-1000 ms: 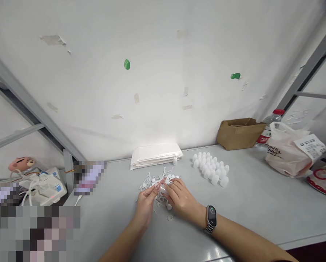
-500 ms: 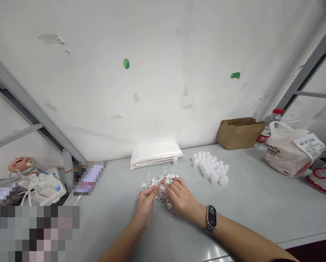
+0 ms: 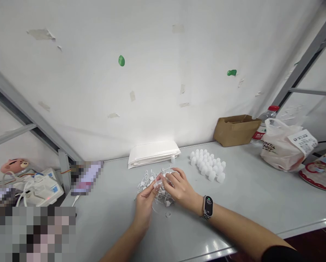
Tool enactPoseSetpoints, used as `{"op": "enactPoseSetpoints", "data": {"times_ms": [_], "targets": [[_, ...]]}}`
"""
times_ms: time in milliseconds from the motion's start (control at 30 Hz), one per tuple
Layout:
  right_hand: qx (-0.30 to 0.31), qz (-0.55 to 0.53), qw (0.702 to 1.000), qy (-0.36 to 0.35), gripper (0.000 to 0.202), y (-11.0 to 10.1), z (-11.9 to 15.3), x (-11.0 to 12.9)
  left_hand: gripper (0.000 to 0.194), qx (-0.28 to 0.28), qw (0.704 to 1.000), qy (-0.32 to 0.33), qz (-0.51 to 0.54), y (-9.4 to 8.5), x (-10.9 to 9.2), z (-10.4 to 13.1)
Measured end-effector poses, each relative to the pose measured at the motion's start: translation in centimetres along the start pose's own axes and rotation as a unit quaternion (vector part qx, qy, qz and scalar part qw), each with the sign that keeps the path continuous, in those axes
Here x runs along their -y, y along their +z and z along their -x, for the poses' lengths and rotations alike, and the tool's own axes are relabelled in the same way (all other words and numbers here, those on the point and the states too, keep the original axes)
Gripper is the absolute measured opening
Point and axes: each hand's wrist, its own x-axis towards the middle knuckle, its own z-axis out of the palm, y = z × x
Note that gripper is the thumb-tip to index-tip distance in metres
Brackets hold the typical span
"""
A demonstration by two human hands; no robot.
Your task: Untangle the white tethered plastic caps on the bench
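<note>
My left hand (image 3: 143,207) pinches a small translucent white plastic piece (image 3: 158,183) between thumb and fingers. My right hand (image 3: 182,187), with a smartwatch on its wrist, has its fingertips closed at the right end of the same piece; they partly hide it. Beneath and behind both hands lies a loose pile of white cords with small white plastic parts (image 3: 144,180). A small ring-shaped scrap (image 3: 168,215) rests on the table in front of the pile. Several white caps (image 3: 207,164) stand in close rows to the right of my hands.
At the wall lies a stack of white envelopes (image 3: 154,153) with a small white bottle (image 3: 173,159) beside it. A cardboard box (image 3: 235,133), a red-capped bottle (image 3: 272,109) and a plastic bag (image 3: 281,153) stand back right. A power strip (image 3: 47,189) with cables sits left.
The view has shifted slightly. My hands remain together over the pile; the plastic piece now shows more clearly between them, and my right fingers have shifted a little on it.
</note>
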Motion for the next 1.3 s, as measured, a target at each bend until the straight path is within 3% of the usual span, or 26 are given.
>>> {"op": "enactPoseSetpoints", "data": {"times_ms": [433,1067,1300], "targets": [[0.010,0.039,0.997,-0.069,0.018,0.0,-2.2,-0.4,0.037,-0.033,0.999,0.028,0.020,-0.3,-1.0,-0.3],[0.005,0.050,0.997,-0.063,0.020,-0.2,-2.5,-0.3,0.038,-0.038,0.999,0.026,0.021,-0.2,-1.2,-0.2],[0.012,-0.017,0.999,-0.027,0.025,0.3,-2.0,-0.3,0.041,-0.051,0.998,0.028,0.006,-0.1,-1.2,-0.2]]}}
